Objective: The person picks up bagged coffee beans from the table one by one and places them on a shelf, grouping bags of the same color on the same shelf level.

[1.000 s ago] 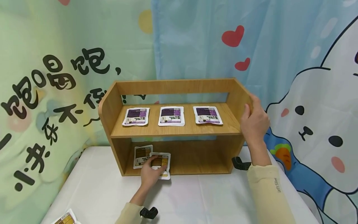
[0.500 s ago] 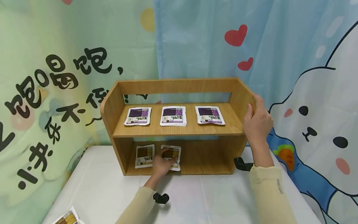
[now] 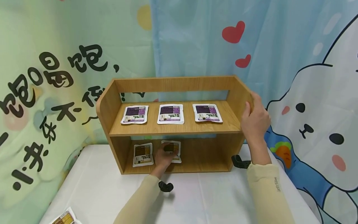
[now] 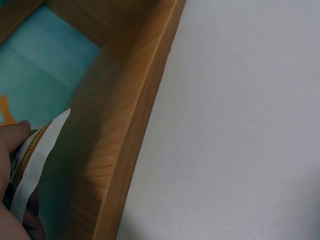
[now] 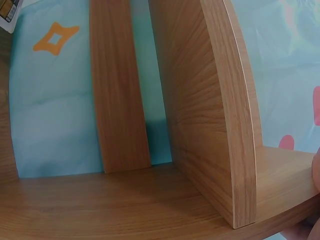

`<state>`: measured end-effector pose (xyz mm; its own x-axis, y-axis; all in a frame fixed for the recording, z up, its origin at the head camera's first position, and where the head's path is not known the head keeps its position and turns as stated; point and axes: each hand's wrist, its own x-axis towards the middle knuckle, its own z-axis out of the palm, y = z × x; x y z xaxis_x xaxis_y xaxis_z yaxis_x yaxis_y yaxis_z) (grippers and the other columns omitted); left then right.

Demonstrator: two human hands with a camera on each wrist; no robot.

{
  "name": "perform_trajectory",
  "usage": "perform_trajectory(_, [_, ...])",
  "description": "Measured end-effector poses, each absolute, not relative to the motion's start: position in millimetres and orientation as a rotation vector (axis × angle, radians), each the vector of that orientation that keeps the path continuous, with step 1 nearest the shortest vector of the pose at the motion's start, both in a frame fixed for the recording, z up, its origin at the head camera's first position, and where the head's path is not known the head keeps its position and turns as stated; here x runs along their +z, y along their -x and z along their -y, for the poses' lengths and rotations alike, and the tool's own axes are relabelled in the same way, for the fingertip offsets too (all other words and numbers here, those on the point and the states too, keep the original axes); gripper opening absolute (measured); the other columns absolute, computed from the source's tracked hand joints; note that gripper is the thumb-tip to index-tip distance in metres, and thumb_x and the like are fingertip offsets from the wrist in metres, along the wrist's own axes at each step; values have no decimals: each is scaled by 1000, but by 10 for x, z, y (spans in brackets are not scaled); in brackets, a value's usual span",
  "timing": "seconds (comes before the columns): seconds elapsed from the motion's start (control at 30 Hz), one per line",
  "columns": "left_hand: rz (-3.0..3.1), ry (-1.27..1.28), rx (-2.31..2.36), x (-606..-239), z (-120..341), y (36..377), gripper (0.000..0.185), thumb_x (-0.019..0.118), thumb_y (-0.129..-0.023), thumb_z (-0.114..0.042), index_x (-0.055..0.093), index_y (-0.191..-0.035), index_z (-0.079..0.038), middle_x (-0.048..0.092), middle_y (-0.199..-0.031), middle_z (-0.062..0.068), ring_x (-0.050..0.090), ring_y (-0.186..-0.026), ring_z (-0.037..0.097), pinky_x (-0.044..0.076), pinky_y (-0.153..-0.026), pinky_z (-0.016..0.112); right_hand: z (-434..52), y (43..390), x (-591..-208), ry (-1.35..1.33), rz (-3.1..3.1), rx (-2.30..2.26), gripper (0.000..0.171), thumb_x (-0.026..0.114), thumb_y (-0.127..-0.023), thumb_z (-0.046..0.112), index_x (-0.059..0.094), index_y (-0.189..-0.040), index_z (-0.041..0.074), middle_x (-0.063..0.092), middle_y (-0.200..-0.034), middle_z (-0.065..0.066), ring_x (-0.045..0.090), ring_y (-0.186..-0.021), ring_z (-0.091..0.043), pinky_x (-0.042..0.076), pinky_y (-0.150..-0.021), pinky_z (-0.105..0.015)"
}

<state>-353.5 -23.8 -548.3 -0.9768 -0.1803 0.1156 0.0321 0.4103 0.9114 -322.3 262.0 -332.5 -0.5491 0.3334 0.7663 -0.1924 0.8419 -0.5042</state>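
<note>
A wooden two-tier shelf [image 3: 173,129] stands on a white table [image 3: 212,196]. In the lower tier my left hand [image 3: 165,156] holds a brown-labelled packet [image 3: 174,148], to the right of another brown packet [image 3: 142,154] lying flat. The left wrist view shows my fingers [image 4: 12,145] pinching the packet's white edge [image 4: 36,162] just inside the shelf's front edge [image 4: 127,145]. My right hand [image 3: 254,117] grips the shelf's right side panel [image 5: 220,115] near its top. Three purple packets [image 3: 170,113] lie in a row on the upper tier.
One more brown packet [image 3: 65,218] lies at the table's near-left corner. A printed cartoon curtain [image 3: 307,77] hangs close behind the shelf. The lower tier is bare wood [image 3: 207,157] to the right of my left hand.
My left hand has slid the brown packet from the lower tier's front edge deeper in and to the right. The right hand stays on the side panel.
</note>
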Motion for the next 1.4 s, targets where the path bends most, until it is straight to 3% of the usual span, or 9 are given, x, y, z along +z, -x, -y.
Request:
perform_trajectory(0.4, [2561,-181,-1401,-5580,211,3540,51,78,-80,-31,60,-125,-17,69,-103,9,62,-81,26,47,-66,43,-2600,3228,-3356,104,2045,687,37,48,-103,24,50,-139,17,66,-116,-20,64,-92,-43,50,-73,-56])
perform_trajectory(0.63, [2554,-165,-1419,-5628,176,3547,51,77,-81,-31,59,-127,-16,63,-114,14,60,-96,31,47,-82,48,-2602,3243,-3356,76,2035,670,36,49,-102,22,51,-138,15,66,-116,-19,65,-93,-42,51,-73,-56])
perform_trajectory(0.83, [2539,-170,-1336,-5684,133,3564,48,78,-79,-32,63,-122,-15,53,-129,22,44,-121,42,35,-98,54,-2618,3231,-3349,78,2038,668,36,50,-102,22,51,-137,16,66,-115,-19,65,-93,-42,51,-73,-56])
perform_trajectory(1.07, [2529,-182,-1270,-5687,122,3586,51,77,-79,-37,64,-122,-13,45,-132,25,35,-124,44,26,-100,60,-2625,3237,-3320,79,2024,661,36,49,-102,24,51,-138,16,66,-116,-19,65,-92,-42,52,-73,-56])
perform_trajectory(1.4, [2527,-226,-1329,-5642,142,3569,57,80,-77,-40,62,-124,-13,41,-129,27,34,-121,45,29,-99,60,-2631,3233,-3324,81,2012,648,35,50,-102,22,52,-136,15,67,-113,-20,65,-90,-43,51,-72,-56])
